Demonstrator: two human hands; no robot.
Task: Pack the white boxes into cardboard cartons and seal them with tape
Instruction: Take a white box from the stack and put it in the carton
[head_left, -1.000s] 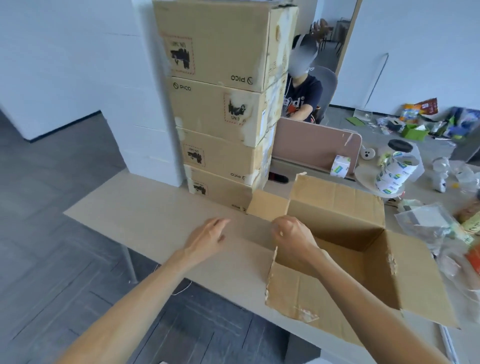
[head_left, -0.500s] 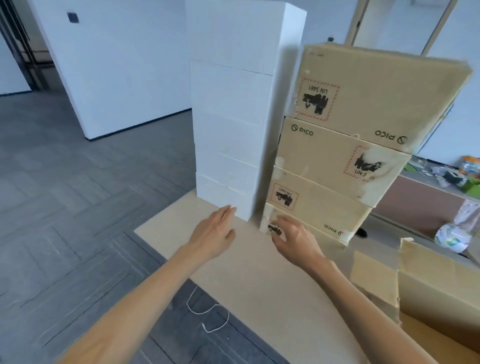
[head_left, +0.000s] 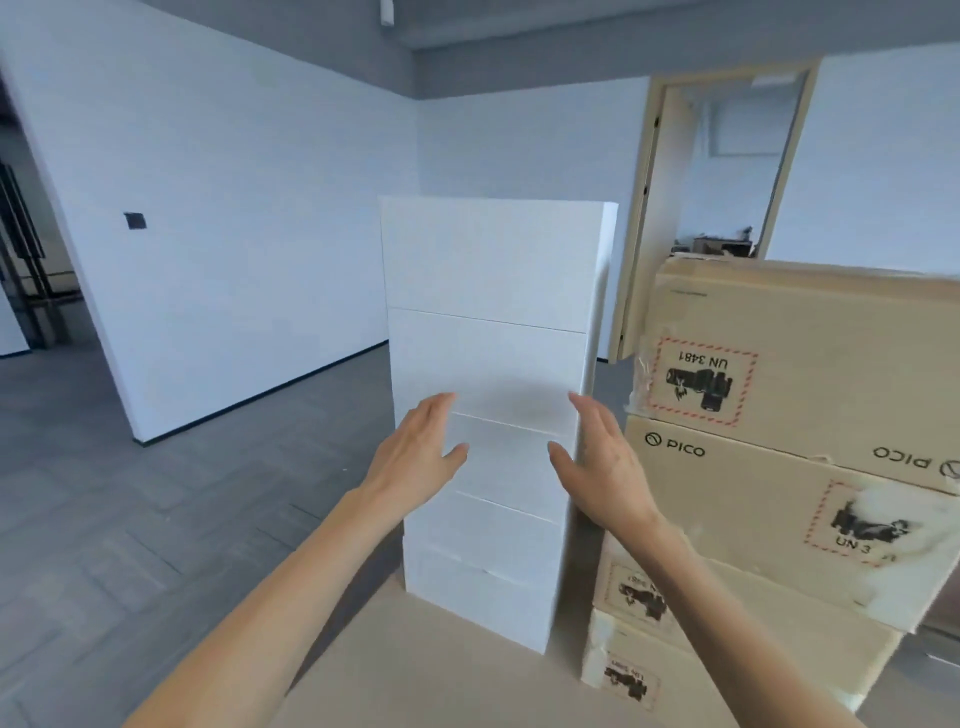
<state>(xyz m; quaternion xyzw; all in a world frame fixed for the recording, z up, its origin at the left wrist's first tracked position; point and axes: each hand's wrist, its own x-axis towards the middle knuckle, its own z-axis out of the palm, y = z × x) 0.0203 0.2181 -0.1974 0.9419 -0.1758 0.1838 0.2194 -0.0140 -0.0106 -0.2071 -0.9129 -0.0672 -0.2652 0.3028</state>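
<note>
A tall stack of several white boxes (head_left: 488, 322) stands on the beige table (head_left: 447, 675), straight ahead. My left hand (head_left: 415, 457) and my right hand (head_left: 602, 462) are raised in front of the stack at about mid height, palms facing each other, fingers apart, holding nothing. Both hands hover close to the stack's front face; I cannot tell whether they touch it. To the right stands a stack of sealed cardboard cartons (head_left: 789, 457) printed PICO with red-bordered labels. The open carton is out of view.
The carton stack stands right beside the white boxes, with only a narrow gap between them. The table's left edge drops to a grey wood-pattern floor (head_left: 130, 519). White walls and an open doorway (head_left: 727, 171) lie behind.
My view swung left and up from the open carton to the white stack. Both hands rose from near the table to mid height in front of the white boxes.
</note>
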